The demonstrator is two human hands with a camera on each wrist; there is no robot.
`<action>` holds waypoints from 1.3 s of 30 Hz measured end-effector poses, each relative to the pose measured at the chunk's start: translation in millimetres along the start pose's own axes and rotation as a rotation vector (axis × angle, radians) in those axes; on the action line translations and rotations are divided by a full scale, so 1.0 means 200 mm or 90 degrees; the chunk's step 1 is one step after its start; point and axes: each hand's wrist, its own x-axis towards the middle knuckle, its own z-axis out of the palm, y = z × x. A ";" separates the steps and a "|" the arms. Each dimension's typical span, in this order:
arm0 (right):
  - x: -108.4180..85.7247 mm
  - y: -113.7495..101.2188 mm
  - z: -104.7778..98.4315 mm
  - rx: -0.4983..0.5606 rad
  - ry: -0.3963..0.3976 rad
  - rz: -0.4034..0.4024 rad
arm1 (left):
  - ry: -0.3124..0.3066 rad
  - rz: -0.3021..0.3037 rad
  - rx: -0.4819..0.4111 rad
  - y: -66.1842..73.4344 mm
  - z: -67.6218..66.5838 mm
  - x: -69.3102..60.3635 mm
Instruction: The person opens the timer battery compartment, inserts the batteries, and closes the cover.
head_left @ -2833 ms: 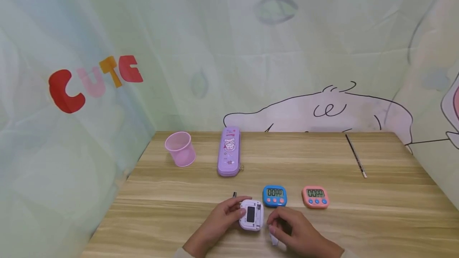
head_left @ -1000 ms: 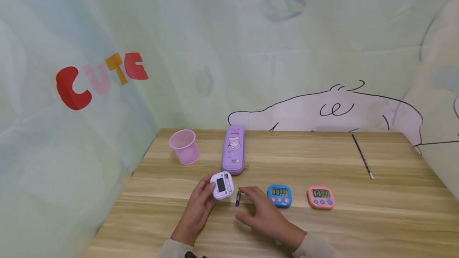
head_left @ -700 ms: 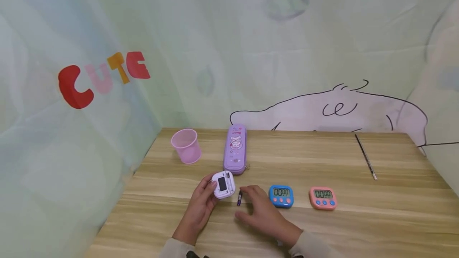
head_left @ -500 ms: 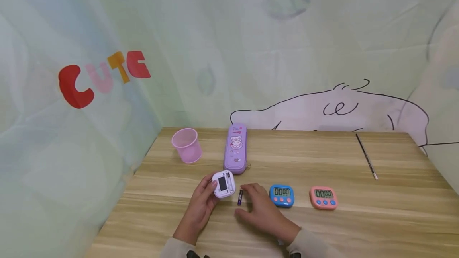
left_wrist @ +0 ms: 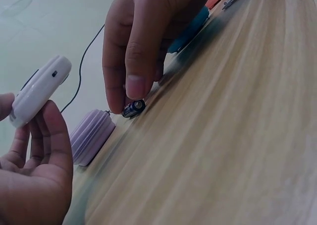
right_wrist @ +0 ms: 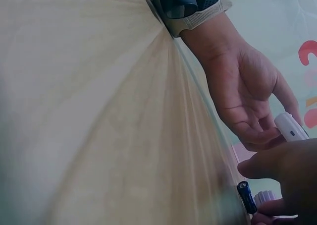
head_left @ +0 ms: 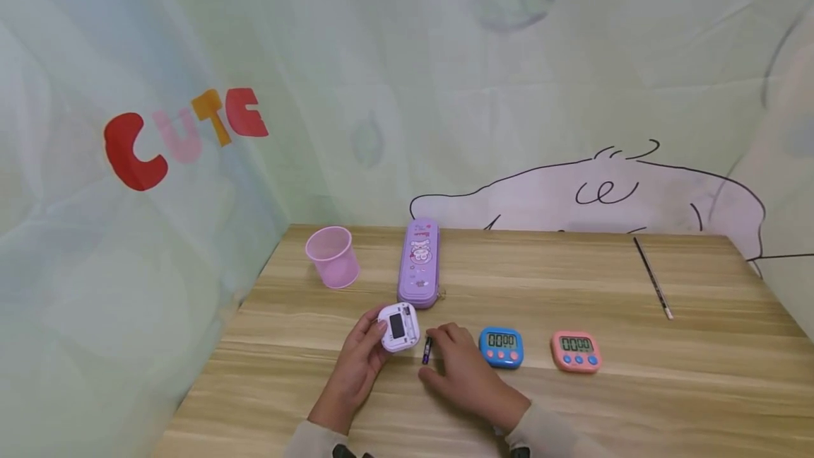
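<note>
My left hand [head_left: 355,366] holds a white digital timer [head_left: 399,328] up off the table, thumb on its back face. That back faces the head camera, with a long narrow slot uncovered along its right side. A small dark battery [head_left: 427,350] lies on the table right of the timer. My right hand [head_left: 467,373] reaches over it from the right, fingertips at the battery's far end. In the right wrist view the thumb stands apart from the battery [right_wrist: 246,197]. A sliver of a white piece [head_left: 498,431] shows beside the right sleeve.
A blue timer [head_left: 502,348] and a pink timer [head_left: 575,352] lie to the right. Behind the hands are a purple pencil case [head_left: 419,263] and a pink cup [head_left: 333,257]. A pencil [head_left: 652,278] lies at the far right, near the hanging cloth [head_left: 509,104].
My left hand has carried the white timer up and left. My right hand has left the white piece near the front and come to the battery, its fingers drawing slightly closer together.
</note>
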 end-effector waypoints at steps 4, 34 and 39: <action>0.00 0.00 0.00 -0.023 -0.004 -0.010 | 0.000 0.002 0.004 0.00 0.00 0.00; -0.05 0.01 -0.01 -0.017 0.016 -0.066 | -0.022 -0.031 0.036 0.00 0.01 -0.02; -0.09 0.01 -0.03 0.009 0.001 -0.073 | -0.029 -0.039 0.047 -0.01 0.01 -0.02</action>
